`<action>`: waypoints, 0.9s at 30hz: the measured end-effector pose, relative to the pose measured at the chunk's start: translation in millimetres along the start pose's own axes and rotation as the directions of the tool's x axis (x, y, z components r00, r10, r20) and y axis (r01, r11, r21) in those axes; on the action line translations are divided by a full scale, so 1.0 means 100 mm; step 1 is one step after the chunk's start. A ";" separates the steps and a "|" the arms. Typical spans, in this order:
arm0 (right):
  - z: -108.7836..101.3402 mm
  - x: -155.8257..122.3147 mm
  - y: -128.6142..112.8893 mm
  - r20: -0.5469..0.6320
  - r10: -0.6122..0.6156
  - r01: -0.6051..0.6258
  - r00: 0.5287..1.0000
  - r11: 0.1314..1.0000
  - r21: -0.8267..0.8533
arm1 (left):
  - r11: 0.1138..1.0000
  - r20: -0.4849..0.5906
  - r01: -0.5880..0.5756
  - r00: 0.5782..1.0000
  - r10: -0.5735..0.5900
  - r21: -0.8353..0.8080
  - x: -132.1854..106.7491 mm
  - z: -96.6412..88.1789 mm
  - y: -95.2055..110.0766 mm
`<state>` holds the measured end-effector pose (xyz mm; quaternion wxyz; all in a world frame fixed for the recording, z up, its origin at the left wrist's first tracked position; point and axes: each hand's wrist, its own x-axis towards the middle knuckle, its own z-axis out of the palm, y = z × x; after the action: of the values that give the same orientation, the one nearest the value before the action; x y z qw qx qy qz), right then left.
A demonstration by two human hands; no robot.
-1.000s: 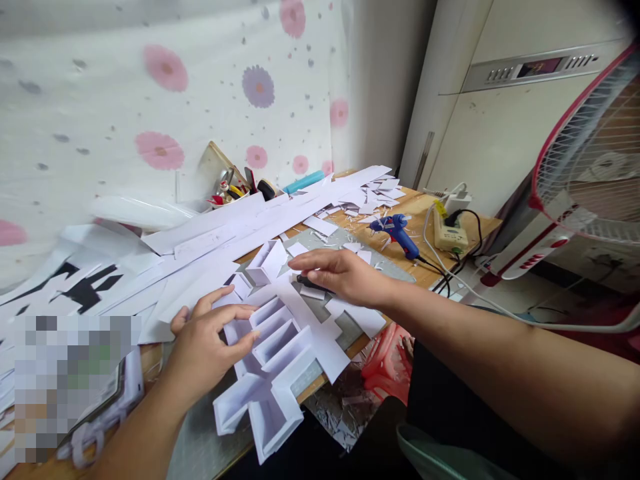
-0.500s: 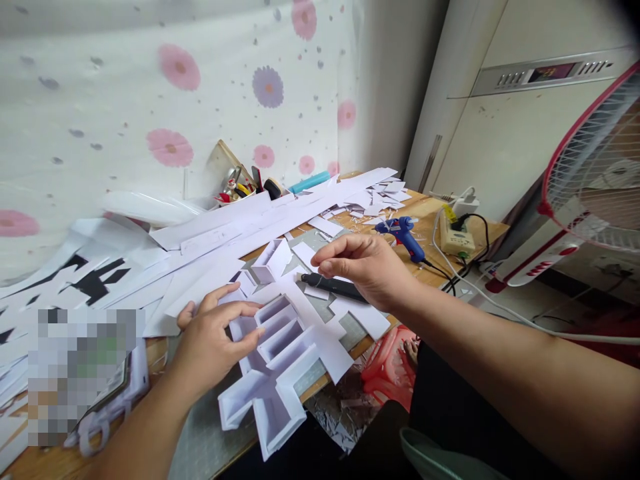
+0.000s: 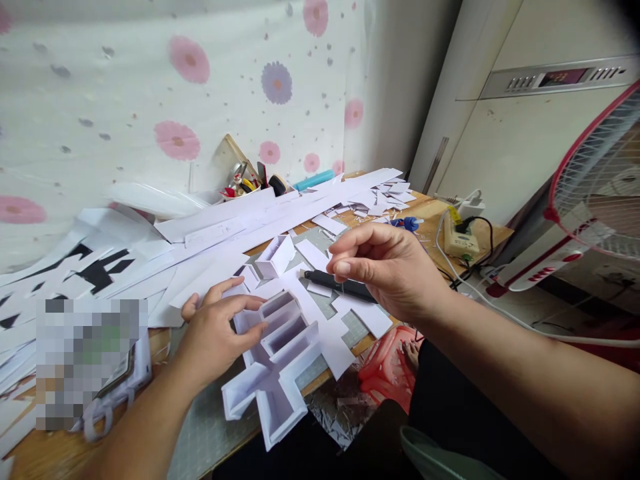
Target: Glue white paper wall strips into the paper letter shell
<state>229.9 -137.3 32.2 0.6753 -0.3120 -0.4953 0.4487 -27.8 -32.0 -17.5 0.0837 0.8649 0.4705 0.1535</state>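
A white paperboard model (image 3: 280,390) with several open compartments stands at the near edge of the table. My left hand (image 3: 220,330) is on its left part, thumb and fingertips closed about the top of a wall. To the right, my right hand (image 3: 383,267) is raised above the table in a pinch; whatever is between the fingertips, if anything, is too fine to make out. Below it lies a black cutter-like tool (image 3: 340,287) on white cut board. A small white folded box piece (image 3: 275,257) stands behind the model, on the grey cutting mat (image 3: 210,427).
Behind my right hand lies a blue glue gun (image 3: 407,223), partly hidden. A power strip (image 3: 457,237) with cords sits at the right edge, near a fan (image 3: 595,173). White board strips (image 3: 280,217) and scraps cover the back. A red basket (image 3: 383,363) is below the table.
My right hand has moved a little right and now covers much of the glue gun. My left hand stays on the model. The whole view has shifted slightly.
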 end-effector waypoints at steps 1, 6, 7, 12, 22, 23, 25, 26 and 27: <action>0.00 0.00 0.01 0.002 0.010 -0.010 1.000 1.000 0.013 | 1.000 -0.003 0.009 1.000 -0.009 -0.004 0.00 -0.01 0.02; 0.01 0.03 0.07 0.005 0.083 -0.083 0.997 0.997 0.008 | 0.999 0.003 0.026 1.000 -0.025 -0.021 0.00 -0.03 0.08; 0.02 0.03 0.08 0.002 0.097 -0.097 0.995 0.995 -0.006 | 1.000 0.007 0.022 1.000 -0.022 -0.021 0.00 -0.03 0.08; 0.03 0.04 0.13 0.010 0.143 -0.141 0.990 0.987 -0.078 | 1.000 0.017 -0.005 1.000 0.005 -0.014 0.00 0.00 0.01; -0.04 0.05 0.26 -0.030 0.172 -0.174 0.985 0.978 -0.114 | 1.000 -0.001 -0.003 1.000 0.003 -0.017 0.00 0.03 0.00; -0.05 0.05 0.27 -0.040 0.179 -0.182 0.983 0.978 -0.102 | 1.000 -0.003 0.000 1.000 0.000 -0.021 0.00 0.02 0.01; -0.06 0.05 0.27 -0.049 0.194 -0.198 0.980 0.978 -0.073 | 1.000 -0.004 0.009 1.000 -0.009 -0.027 0.00 0.01 0.03; -0.06 0.05 0.28 -0.048 0.204 -0.207 0.978 0.977 -0.059 | 1.000 -0.001 0.010 1.000 -0.010 -0.028 0.00 0.01 0.04; -0.07 0.06 0.28 -0.044 0.214 -0.216 0.976 0.975 -0.046 | 1.000 0.002 0.010 1.000 -0.010 -0.029 0.00 0.00 0.04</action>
<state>228.9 -120.8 7.9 0.6243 -0.3891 -0.4566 0.5004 -24.3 -34.2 -16.7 0.0973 0.8615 0.4723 0.1590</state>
